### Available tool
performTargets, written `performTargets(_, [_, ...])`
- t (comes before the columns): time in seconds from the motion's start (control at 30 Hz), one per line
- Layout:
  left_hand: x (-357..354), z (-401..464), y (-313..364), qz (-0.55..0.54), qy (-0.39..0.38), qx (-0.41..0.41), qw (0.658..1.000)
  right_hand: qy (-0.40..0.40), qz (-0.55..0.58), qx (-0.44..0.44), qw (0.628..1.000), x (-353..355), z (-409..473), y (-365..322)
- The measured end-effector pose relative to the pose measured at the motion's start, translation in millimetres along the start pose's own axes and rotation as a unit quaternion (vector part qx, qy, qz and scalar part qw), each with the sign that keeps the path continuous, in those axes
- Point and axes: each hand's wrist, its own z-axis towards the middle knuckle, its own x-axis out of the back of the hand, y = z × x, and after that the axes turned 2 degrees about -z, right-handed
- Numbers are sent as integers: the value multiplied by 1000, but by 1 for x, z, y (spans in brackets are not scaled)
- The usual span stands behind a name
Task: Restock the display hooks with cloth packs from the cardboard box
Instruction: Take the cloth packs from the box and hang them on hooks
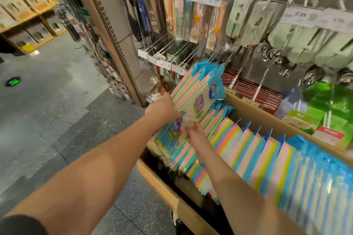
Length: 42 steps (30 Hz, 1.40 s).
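Store aisle, speckled grey floor [57, 101], metal pegboard display with hanging goods and price tags behind.

Grip: left hand [164, 110] is clamped on the near edge of a raised bundle of cloth packs [198, 91], flat plastic sleeves with pink, green and yellow striped cloth edges and blue printed headers. Thumb side is on top, fingers are hidden under the bundle. Right hand [194, 133] sits just below and right of that grip, fingers loosely curled against the lower packs; whether it pinches one or only steadies them I cannot tell, motion blur.

Outward: the bundle's long axis runs up and away from the left hand, blue header ends pointing toward the bare wire display hooks [172, 49] just above and beyond the bundle tips. Under both hands, an open brown cardboard box [172, 192] holds the remaining packs [267, 154] standing on edge in a row stretching right of the grip. Further right, dark red boxed goods [256, 89] and green packets [328, 101] on a lower shelf.

Key relation: hooks lie forward and slightly up from the left grip, roughly in line with the bundle axis; header ends already lead. Left hand is nearer the hooks. Next move likely needs header holes lined up with a hook tip; holes not visible here.
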Motion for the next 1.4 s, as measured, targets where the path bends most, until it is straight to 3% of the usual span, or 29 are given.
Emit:
performTargets(0.13, [8, -31, -5, -30, 19, 6, 999, -14, 54, 22, 998, -1, -26, -4])
performTargets(0.3, [29, -106, -14, -163, 46, 7, 986, 27, 118, 98, 988, 10, -88, -2])
performTargets(0.37, [30, -153, -18, -264, 59, -7, 963, 47, 165, 131, 977, 24, -127, 1])
performTargets(0.47, [9, -234, -19, -432, 28, -35, 901, 2, 241, 150, 959, 51, -193, 19])
performTargets(0.63, [-59, -340, -8, -539, -59, -44, 839, -60, 334, 123, 933, 98, -307, 79])
performTargets(0.83, [-145, -429, 42, -538, -175, -53, 823, 66, 333, 126, 932, 177, -407, 164])
performTargets(1.03, [-220, -494, 118, -474, -280, -83, 831, 162, 345, 124, 916, 272, -487, 248])
performTargets(1.17, [-278, -531, 202, -461, -366, -46, 807, 216, 381, 111, 892, 349, -545, 306])
performTargets(1.33, [-367, -591, 330, -429, -405, -114, 799, 289, 408, 111, 859, 469, -627, 387])
performTargets(1.4, [-401, -620, 383, -427, -443, -120, 779, 316, 407, 114, 850, 517, -666, 415])
